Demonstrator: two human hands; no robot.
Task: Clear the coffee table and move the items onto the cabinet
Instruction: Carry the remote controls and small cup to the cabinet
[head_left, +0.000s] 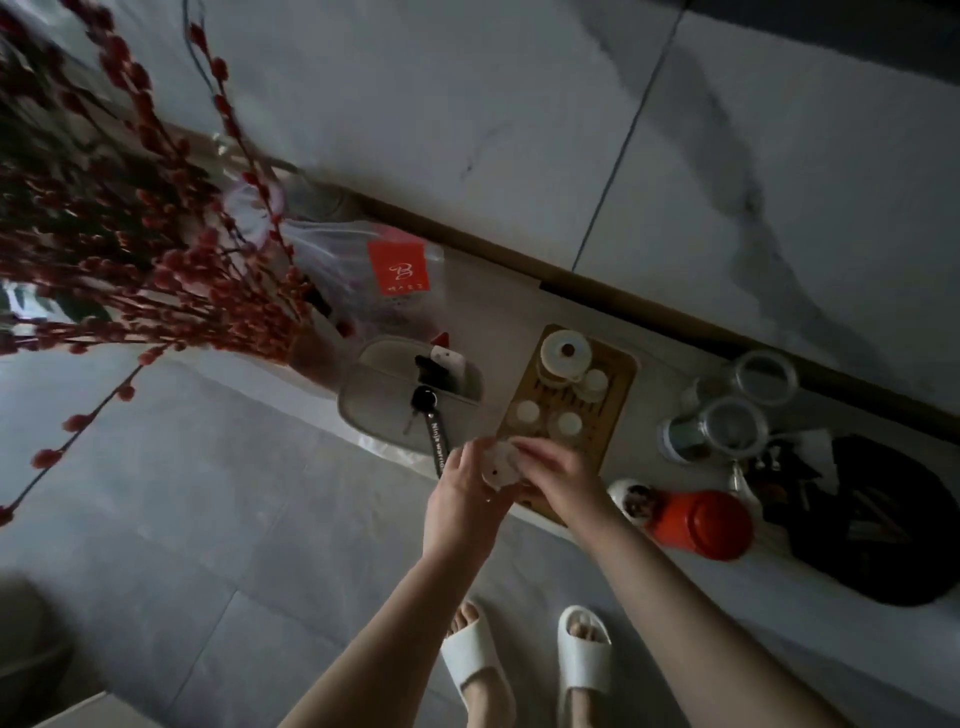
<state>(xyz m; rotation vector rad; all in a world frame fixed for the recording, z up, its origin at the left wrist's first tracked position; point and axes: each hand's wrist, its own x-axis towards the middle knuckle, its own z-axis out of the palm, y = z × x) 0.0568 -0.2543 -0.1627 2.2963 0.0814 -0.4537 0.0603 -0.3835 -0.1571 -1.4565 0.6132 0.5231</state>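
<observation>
Both hands meet over the near edge of the cabinet top, gripping a small white case between them. The left hand cups the case from below, its fingers curled up around the left side. The right hand comes in from the right with its fingers bent over the top of the case. What kind of case it is cannot be told for sure; it is rounded and white with a small dark mark on its front.

Right behind the hands, a wooden tea tray lies across the cabinet top, carrying a white lidded pot at its far end and three small white cups nearer the hands. To the left of the tray sits a pale grey dish holding a bunch of keys whose black strap hangs over the near edge. Behind the dish, towards the back edge, lies a clear plastic bag with a red label, and at the left end a spray of red budded branches spreads wide.

To the right of the tray stand two glass jars, an orange lidded tin near the front edge, and a dark basket at the right end.

Below, two feet in white slippers stand on the grey tiled floor.
</observation>
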